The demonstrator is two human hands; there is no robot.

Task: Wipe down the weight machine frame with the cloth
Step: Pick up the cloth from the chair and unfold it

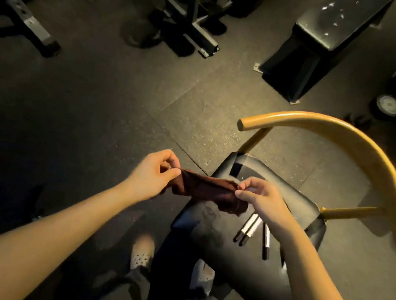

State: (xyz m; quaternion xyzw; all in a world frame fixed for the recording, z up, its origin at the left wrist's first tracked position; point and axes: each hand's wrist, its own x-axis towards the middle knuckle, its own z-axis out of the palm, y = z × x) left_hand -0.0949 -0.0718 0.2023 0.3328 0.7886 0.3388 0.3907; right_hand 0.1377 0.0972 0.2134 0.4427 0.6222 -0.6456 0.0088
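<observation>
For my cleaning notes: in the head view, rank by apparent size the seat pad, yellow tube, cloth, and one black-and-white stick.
1. seat pad, partly covered.
2. yellow tube, longer but thin; close call with the pad.
3. cloth.
4. stick.

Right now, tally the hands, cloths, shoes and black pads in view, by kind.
Hands: 2, left hand, right hand
Brown cloth: 1
Perforated shoes: 2
Black pads: 2, seat pad, bench pad
Total: 7

- dark speckled rubber floor [126, 103] laid in mats, seams visible
- black padded bench [339, 24] far right, its top scuffed
- dim warm light pools mid-floor, corners in shadow
</observation>
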